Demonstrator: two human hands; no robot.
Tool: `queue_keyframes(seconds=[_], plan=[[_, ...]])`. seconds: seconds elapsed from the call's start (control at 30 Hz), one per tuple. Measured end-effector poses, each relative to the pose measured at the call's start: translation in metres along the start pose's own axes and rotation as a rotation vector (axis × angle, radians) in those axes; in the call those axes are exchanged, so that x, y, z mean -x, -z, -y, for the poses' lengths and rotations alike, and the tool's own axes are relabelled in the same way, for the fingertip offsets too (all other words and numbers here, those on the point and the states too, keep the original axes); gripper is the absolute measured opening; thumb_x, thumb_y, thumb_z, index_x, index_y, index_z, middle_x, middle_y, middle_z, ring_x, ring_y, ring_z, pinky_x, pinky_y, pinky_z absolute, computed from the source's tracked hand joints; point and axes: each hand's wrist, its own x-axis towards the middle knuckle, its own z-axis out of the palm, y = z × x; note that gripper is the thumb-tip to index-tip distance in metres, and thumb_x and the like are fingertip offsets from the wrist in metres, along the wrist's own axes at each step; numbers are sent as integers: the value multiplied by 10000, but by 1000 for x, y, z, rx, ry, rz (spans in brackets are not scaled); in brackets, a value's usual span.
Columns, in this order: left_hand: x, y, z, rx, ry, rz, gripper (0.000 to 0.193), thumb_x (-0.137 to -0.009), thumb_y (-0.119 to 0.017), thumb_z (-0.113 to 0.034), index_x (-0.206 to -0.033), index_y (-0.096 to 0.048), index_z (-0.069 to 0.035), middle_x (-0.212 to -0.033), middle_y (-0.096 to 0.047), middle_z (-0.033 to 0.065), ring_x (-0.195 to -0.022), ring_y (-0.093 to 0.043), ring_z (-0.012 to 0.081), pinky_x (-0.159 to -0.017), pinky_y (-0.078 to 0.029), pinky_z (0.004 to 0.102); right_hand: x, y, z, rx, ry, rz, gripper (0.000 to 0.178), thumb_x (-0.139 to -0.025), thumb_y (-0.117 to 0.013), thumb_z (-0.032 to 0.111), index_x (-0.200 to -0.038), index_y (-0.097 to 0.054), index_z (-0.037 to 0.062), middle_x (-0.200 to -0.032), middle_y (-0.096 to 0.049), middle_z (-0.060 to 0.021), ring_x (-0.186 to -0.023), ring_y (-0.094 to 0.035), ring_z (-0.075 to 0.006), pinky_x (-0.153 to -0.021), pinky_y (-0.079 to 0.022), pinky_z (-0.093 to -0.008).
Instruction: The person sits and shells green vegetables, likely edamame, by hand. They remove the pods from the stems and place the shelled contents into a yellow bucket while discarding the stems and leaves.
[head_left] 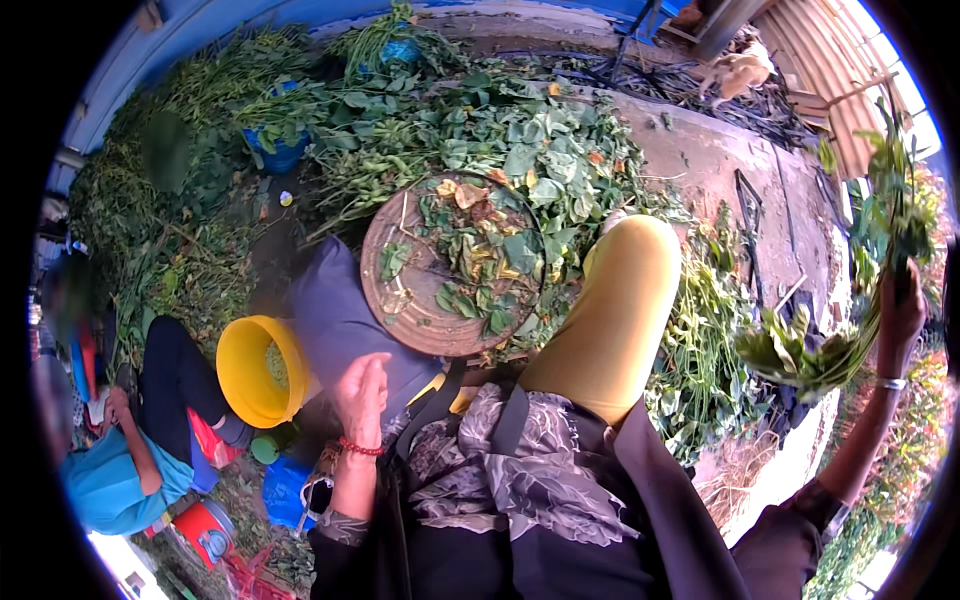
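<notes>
My right hand (902,305) is raised out at the far right, closed around a bunch of leafy green stalks (815,362). The stalks droop to the left and also stick up above the fist. My left hand (362,393), with a red bead bracelet at the wrist, hovers over my left thigh, fingers curled closed. Whatever it may hold is hidden. Just beyond it, a round brown tray (395,290) sits between my knees. Green leaves and yellowed, dry leaves (480,225) lie scattered in the tray.
A yellow bucket (233,365) with small green pieces inside stands left of my leg. A person in a teal shirt (125,490) sits farther left. Heaped leafy plants (550,140) spread beyond the tray. A blue container (275,152) stands among them. A pale animal (738,75) is at the back right.
</notes>
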Motion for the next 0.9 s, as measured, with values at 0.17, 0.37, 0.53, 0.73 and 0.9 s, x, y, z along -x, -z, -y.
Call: queue_keyframes(seconds=[0.17,0.37,0.53,0.73,0.9], plan=[[-7,8,-2,96,18,-20,229,-908,-513,-239,-954,-594,-30,-601,-410,-64,-469,-314,-1,-398,-233,143,188,-129,5,-406,-713,638,207,-772,-653,159,-949,-570,90,-941,-612,-134,-846,-602,-218,-730,-497,-348],[-24,11,-10,-34,-83,-122,221,-921,-488,-206,-943,-602,-18,-593,-431,-65,-476,-351,6,-420,-269,144,172,-178,89,-707,-549,602,120,-880,-502,136,-966,-550,66,-700,-579,-122,-644,-574,-193,-624,-453,-310],[-58,17,-17,-581,-434,-335,194,-891,-497,-168,-920,-614,-16,-842,-653,128,-750,-633,187,-690,-472,297,33,-152,270,-827,-175,362,178,-899,-500,182,-1044,-563,101,-692,-593,-118,-575,-573,-178,-561,-455,-307],[-100,43,-18,346,-190,-489,123,-855,-553,-140,-901,-621,-48,-626,-507,-35,-509,-424,29,-470,-337,148,27,-150,417,-701,468,519,202,-833,-554,186,-991,-539,61,-784,-587,-94,-754,-575,-262,-637,-466,-379],[-162,243,102,1015,-22,-743,185,-787,-588,-79,-971,-601,-61,-803,-596,22,-719,-573,171,-636,-476,219,37,-176,437,-878,406,504,195,-794,-579,134,-969,-559,53,-789,-608,-134,-773,-574,-308,-686,-456,-393]])
